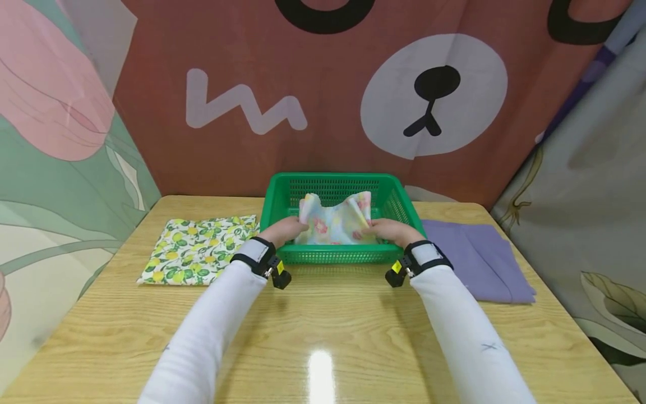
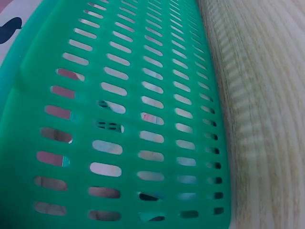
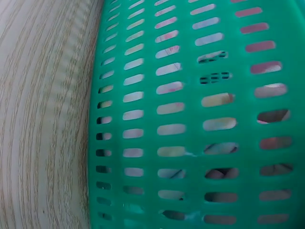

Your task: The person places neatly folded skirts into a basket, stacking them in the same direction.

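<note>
A pastel cloth with pink flower prints is inside the green plastic basket, its upper edge sagging in the middle. My left hand reaches over the basket's left front and pinches the cloth's left side. On the opposite side, my right hand pinches the cloth's right side between thumb and fingers. Both wrist views are filled by the slotted front wall of the basket, and pale bits of cloth show through the slots. The fingertips are partly hidden by the cloth.
Left of the basket lies a folded lemon-print cloth. A folded purple cloth lies to the right, partly behind my right wrist. All stand on a wooden table, with a printed curtain hanging behind its back edge.
</note>
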Motion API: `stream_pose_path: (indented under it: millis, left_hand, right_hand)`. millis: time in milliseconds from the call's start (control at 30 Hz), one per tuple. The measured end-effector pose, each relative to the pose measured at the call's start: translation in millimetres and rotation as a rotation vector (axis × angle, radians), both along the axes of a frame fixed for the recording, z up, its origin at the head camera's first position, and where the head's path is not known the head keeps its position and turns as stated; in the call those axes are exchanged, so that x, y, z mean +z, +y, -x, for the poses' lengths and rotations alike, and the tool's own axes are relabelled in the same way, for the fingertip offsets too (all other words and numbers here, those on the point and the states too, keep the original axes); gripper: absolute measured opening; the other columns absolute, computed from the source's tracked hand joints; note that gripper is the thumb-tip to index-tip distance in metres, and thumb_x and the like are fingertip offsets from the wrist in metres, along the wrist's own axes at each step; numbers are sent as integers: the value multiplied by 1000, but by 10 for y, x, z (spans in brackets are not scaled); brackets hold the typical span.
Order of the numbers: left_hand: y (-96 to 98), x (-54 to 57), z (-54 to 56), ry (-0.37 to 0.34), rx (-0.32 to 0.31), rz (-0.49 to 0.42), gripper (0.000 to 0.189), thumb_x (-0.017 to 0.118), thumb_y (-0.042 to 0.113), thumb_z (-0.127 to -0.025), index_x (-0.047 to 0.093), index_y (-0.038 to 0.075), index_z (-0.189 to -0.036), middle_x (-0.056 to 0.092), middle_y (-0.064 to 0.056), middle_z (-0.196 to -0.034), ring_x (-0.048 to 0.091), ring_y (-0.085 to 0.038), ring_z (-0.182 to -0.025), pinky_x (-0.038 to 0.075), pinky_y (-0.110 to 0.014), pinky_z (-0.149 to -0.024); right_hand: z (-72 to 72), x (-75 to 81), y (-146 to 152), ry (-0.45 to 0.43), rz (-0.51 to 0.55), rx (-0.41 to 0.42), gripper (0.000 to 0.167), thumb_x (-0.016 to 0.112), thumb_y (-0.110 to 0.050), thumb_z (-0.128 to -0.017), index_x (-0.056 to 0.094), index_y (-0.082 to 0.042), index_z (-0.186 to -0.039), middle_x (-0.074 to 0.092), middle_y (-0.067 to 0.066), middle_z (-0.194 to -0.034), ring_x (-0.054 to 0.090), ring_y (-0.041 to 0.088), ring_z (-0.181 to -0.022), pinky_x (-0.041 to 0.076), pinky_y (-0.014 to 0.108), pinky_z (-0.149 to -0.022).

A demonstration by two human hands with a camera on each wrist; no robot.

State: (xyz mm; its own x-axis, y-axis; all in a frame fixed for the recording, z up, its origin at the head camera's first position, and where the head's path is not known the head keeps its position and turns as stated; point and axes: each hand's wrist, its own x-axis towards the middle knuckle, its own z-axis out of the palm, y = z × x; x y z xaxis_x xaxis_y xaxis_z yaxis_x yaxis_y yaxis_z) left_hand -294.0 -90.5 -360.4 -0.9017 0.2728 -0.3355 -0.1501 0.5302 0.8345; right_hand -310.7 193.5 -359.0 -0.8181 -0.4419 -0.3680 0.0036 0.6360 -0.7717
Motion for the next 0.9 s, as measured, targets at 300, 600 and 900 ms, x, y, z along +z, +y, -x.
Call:
stream_pose_path:
  millis: [300,600,900]
  left_hand:
    - [-4,57,-43,-55,-37,19,67,38,23,-116,8,-4,-169,5,-21,-179,4,-38,-167,12,-49,-135]
    - [-21,-18,8,-33,-58,50,67,39,30,-115,19,-6,-167,16,-26,-176,16,-44,-164,20,-53,-133]
    - [49,19,-70,193,-17,229,63,40,25,-113,29,-12,-162,30,-30,-170,28,-44,-160,26,-51,-132]
  right_hand:
    - [23,-30,5,0,-9,-64,50,45,-15,-113,42,13,-154,53,31,-148,52,33,-129,40,42,-115]
    - [4,-21,-7,24,4,-141,49,46,-15,-112,45,14,-150,59,25,-136,55,22,-108,44,29,-90]
    - [-43,-12,-60,171,-119,-241,49,49,-21,-110,49,15,-144,59,28,-133,55,31,-110,48,42,-95]
